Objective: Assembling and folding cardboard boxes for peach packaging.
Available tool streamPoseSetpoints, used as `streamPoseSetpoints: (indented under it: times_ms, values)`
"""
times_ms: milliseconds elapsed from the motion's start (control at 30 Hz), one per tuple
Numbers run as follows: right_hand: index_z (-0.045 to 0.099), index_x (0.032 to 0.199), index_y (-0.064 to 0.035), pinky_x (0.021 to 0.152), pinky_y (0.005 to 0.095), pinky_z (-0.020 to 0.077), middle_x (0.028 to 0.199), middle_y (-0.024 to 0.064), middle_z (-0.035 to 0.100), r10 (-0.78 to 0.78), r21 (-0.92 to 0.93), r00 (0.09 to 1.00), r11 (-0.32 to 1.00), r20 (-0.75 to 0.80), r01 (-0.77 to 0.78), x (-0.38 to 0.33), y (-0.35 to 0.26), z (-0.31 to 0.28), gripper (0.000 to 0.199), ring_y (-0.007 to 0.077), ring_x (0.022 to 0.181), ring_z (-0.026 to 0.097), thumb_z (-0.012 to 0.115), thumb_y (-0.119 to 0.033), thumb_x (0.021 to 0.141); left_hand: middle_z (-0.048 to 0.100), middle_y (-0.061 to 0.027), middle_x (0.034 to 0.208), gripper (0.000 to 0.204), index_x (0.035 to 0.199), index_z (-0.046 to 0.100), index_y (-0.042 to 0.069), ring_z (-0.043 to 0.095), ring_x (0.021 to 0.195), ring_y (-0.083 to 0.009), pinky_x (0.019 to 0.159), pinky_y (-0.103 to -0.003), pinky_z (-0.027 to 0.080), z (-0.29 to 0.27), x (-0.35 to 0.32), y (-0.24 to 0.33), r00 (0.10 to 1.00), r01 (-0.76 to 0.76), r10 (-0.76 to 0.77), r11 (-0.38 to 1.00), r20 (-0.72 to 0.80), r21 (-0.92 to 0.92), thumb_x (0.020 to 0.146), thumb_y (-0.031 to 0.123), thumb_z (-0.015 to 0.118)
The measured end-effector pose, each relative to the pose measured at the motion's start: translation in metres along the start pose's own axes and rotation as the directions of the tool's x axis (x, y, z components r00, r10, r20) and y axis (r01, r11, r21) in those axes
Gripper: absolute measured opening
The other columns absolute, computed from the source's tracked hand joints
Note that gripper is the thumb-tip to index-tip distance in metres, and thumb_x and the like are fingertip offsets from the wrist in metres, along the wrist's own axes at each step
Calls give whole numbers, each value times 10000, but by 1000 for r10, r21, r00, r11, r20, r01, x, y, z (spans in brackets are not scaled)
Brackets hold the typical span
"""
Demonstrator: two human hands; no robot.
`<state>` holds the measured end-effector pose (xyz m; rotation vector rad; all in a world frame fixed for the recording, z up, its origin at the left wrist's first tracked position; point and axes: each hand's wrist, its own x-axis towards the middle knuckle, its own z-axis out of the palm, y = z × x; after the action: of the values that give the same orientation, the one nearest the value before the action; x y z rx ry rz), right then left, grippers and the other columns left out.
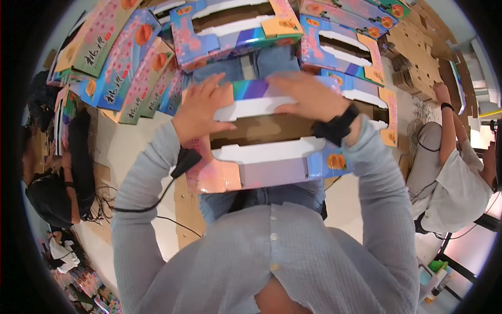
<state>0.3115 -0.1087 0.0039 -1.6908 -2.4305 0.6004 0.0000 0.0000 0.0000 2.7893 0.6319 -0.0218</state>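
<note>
A printed cardboard carton in pink, blue, purple and orange rests across my lap. Its top is open along a long gap with white inner flaps on both sides, and plain brown card shows inside. My left hand lies over the far left corner of the carton, fingers spread, thumb reaching over the gap. Over the far right part is my right hand, slightly blurred, its fingers stretched out on the far panel and its thumb along the white flap edge. Both hands touch the carton, neither visibly gripping it.
More such cartons stand ahead, one just beyond my knees and another to its right. Flat printed cartons lean at the far left. Brown cardboard stacks are far right. People sit on both sides; cables cross the floor.
</note>
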Motion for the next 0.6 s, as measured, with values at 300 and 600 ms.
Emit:
streamPoseSetpoints:
  times_ms: [300, 600]
  values:
    - [295, 1553, -108, 1063, 599, 369, 1487, 238, 401, 122, -355, 983, 920, -137, -164, -52, 26, 10, 1119, 443, 1357, 411, 651, -777, 730, 502, -164, 1412, 1042, 1495, 372, 22, 469, 1295, -337, 1023, -526, 372, 22, 20, -2, 987, -32, 62, 979, -145, 201, 760, 694, 678]
    - [399, 1466, -76, 1081, 524, 376, 1369, 203, 498, 20, -326, 988, 943, -151, -69, -44, 40, 18, 1038, 384, 1342, 435, 760, -669, 694, 546, -161, 1335, 1006, 1469, 415, 71, 504, 1224, -339, 1017, -483, 373, 29, 19, 8, 973, -7, 28, 996, -228, 91, 672, 535, 819]
